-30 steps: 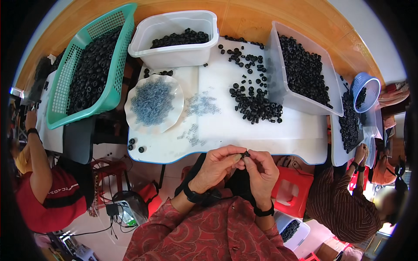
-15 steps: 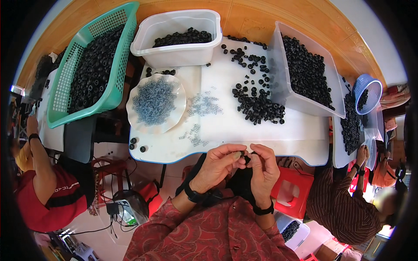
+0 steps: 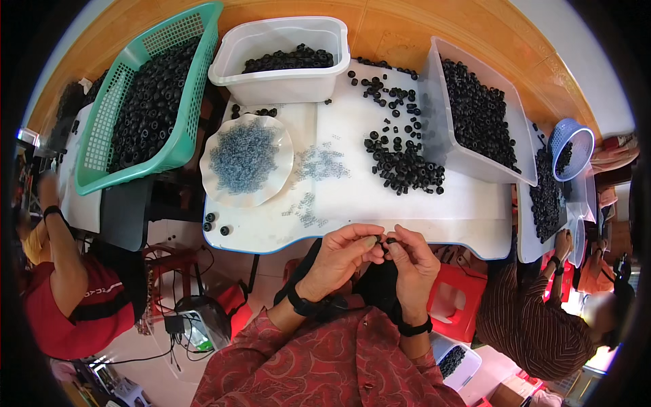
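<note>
My left hand [image 3: 339, 259] and my right hand [image 3: 415, 270] meet just off the front edge of the white table [image 3: 468, 227]. Between the left thumb and fingers is pinched a small black round part [image 3: 378, 239], mostly covered by the fingertips. The right thumb and forefinger close on another small black piece [image 3: 390, 241], right beside it. Whether the two pieces touch is hard to tell. Beyond my hands lies a loose pile of small black round parts [image 3: 407, 166], some with holes. Left of it, a wavy-rimmed white plate [image 3: 285, 159] carries a heap of tiny clear bluish rings [image 3: 244, 157].
A green basket [image 3: 180, 146], a white tub [image 3: 281, 88] and a translucent bin [image 3: 468, 159] hold black parts. Loose clear rings [image 3: 320, 163] lie beside the plate. Co-workers sit left and right. A red stool [image 3: 461, 298] stands by my right arm.
My right hand has turned slightly and its fingertips have shifted around the black piece. The left hand keeps its pinch. The whole view has moved a little.
</note>
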Available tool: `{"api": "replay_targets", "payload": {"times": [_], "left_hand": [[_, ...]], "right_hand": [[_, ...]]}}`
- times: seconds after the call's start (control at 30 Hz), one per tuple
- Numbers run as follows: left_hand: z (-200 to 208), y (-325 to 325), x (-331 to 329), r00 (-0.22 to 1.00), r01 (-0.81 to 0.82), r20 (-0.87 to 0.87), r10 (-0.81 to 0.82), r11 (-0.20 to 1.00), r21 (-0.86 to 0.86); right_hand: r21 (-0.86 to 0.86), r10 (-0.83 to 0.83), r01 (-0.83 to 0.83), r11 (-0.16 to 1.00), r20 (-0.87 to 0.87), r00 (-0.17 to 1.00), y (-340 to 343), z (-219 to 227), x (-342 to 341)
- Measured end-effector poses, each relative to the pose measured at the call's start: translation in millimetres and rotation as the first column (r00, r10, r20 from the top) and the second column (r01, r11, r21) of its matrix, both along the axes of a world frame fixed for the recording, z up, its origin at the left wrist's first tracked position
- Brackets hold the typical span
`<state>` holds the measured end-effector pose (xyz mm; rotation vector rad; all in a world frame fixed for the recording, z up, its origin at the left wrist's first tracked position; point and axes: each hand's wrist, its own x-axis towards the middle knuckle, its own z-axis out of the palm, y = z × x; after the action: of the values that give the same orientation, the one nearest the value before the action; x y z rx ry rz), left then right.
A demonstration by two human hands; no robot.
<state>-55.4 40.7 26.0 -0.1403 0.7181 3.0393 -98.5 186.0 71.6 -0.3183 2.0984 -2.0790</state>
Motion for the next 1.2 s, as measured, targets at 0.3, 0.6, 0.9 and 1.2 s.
{"api": "replay_targets", "payload": {"times": [0.3,0.6,0.9,1.2], "left_hand": [[-0.9,1.0,1.7,1.000,-0.014,0.001,0.014,1.000,-0.015],[0.4,-1.5,4.2,0.999,0.008,-0.046,-0.010,0.999,-0.033],[-0.2,-1.5,5.5,0.999,0.002,-0.032,-0.003,1.000,-0.030],[-6.7,-1.3,5.9,0.999,0.010,-0.033,-0.010,1.000,0.015]], "right_hand": [[0.014,-0.067,0.067,0.998,-0.010,0.998,-2.8,5.5,5.3],[0.106,-0.063,0.077,0.991,-0.128,0.990,-4.5,8.3,7.5],[0.164,-0.053,0.083,0.983,-0.177,0.983,-6.3,12.3,9.0],[0.170,-0.027,0.058,0.984,-0.180,0.983,-5.9,9.2,9.6]]}}
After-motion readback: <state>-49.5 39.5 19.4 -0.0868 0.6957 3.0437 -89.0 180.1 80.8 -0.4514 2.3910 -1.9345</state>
